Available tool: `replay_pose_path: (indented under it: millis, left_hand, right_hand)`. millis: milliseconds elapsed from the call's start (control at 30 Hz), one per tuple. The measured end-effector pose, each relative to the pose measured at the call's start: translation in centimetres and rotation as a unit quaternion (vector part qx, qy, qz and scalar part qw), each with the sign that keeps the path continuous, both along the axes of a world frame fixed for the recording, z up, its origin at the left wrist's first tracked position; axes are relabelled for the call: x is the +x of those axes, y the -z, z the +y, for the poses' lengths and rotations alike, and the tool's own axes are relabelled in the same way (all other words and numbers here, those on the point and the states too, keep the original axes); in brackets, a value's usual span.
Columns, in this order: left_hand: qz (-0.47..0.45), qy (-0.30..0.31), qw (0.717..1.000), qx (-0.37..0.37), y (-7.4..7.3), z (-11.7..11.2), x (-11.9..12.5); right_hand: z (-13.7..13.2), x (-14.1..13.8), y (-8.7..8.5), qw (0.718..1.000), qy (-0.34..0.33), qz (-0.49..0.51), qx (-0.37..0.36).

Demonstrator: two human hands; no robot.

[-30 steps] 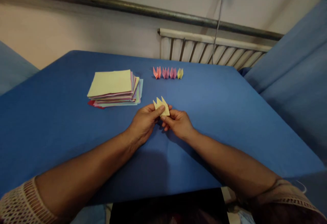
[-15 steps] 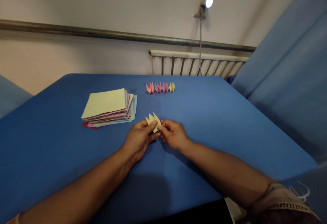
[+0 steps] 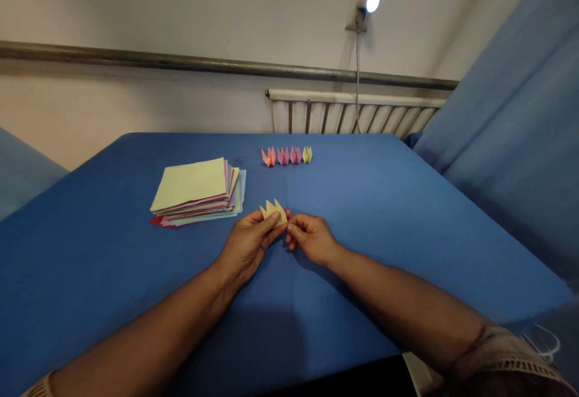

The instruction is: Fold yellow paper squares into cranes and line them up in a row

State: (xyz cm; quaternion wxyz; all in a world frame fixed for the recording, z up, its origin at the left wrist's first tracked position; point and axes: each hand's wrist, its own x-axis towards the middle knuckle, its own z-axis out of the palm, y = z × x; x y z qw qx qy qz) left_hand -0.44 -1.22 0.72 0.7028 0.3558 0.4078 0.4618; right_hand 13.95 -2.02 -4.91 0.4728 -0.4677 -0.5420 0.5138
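Note:
A small yellow folded paper piece (image 3: 273, 210) with pointed tips is pinched between both hands at the middle of the blue table (image 3: 384, 216). My left hand (image 3: 246, 246) grips its left side with thumb and fingers closed. Closed too, my right hand (image 3: 312, 238) holds its right edge. Behind the hands, a stack of coloured paper sheets (image 3: 199, 190) with a pale yellow sheet on top lies to the left. Farther back stands a row of small folded pieces (image 3: 286, 155), pink ones and one yellow at the right end.
A wall with a metal pipe (image 3: 181, 62) runs behind the table. A white radiator (image 3: 353, 110) and a lit lamp (image 3: 365, 5) are at the back right. Blue fabric (image 3: 511, 113) rises along the right side.
The view tilted up, so the lamp came into sight. Both hands kept hold of the yellow folded piece and lowered it slightly toward the table.

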Motion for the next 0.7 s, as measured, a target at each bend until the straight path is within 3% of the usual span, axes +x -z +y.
replay_pose_path:
  millis: [500, 700]
  left_hand:
    - [0.013, -0.01, 1.0, 0.0, -0.35, -0.27, 0.21]
    - [0.031, -0.006, 0.999, 0.02, -0.23, -0.23, 0.19]
  right_hand:
    - [0.1, -0.06, 0.28, 0.997, 0.023, -0.066, 0.027]
    - [-0.19, 0.4, -0.05, 0.996, 0.003, -0.091, 0.021]
